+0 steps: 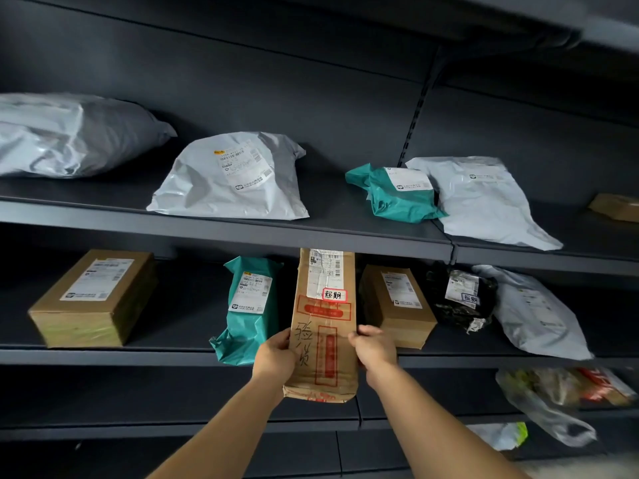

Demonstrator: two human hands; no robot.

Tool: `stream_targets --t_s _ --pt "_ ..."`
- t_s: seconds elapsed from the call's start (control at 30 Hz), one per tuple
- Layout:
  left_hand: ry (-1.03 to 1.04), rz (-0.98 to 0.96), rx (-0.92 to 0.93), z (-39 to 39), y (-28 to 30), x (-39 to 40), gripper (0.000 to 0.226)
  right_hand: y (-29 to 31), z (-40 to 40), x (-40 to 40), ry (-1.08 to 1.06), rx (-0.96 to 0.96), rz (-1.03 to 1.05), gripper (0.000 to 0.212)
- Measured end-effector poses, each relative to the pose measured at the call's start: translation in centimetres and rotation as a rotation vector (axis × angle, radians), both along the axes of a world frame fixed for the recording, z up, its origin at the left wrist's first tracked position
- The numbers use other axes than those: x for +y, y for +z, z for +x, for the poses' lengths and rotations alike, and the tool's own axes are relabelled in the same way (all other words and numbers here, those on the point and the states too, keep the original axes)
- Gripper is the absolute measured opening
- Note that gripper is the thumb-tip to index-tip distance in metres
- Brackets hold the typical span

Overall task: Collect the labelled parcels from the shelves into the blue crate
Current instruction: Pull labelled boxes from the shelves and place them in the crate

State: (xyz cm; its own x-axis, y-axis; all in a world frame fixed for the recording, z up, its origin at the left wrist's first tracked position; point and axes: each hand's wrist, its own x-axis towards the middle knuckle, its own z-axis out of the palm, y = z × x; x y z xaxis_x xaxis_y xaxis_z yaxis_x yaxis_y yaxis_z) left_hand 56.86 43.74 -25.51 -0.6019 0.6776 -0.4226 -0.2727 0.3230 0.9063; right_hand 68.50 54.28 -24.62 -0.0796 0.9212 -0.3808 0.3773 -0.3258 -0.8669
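A long brown cardboard parcel (325, 316) with a shipping label, a small red-framed sticker and handwriting sticks out from the middle shelf, its near end past the shelf edge. My left hand (276, 356) grips its left side and my right hand (375, 347) grips its right side. A black bag parcel (460, 299) further right carries a similar small sticker. The blue crate is out of view.
On the middle shelf (103, 354) lie a brown box (93, 299), a teal bag (252, 305), a smaller brown box (397, 305) and a grey bag (536, 312). The upper shelf (207, 226) holds grey bags (231, 178) and a teal bag (394, 195). Bags lie on the lower right.
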Motion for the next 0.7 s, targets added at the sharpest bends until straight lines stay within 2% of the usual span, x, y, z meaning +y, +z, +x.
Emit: stream_targets --t_s 0.4,0.7 --pt "-0.031 0.017 0.010 1.4 1.0 -5.3 0.039 1.5 1.6 -5.7 -0.032 0.021 0.035 0.037" --pt "-0.008 0.018 0.025 3.1 1.9 -9.1 0.036 2.1 3.1 -8.9 0.026 -0.003 0.087 0.038"
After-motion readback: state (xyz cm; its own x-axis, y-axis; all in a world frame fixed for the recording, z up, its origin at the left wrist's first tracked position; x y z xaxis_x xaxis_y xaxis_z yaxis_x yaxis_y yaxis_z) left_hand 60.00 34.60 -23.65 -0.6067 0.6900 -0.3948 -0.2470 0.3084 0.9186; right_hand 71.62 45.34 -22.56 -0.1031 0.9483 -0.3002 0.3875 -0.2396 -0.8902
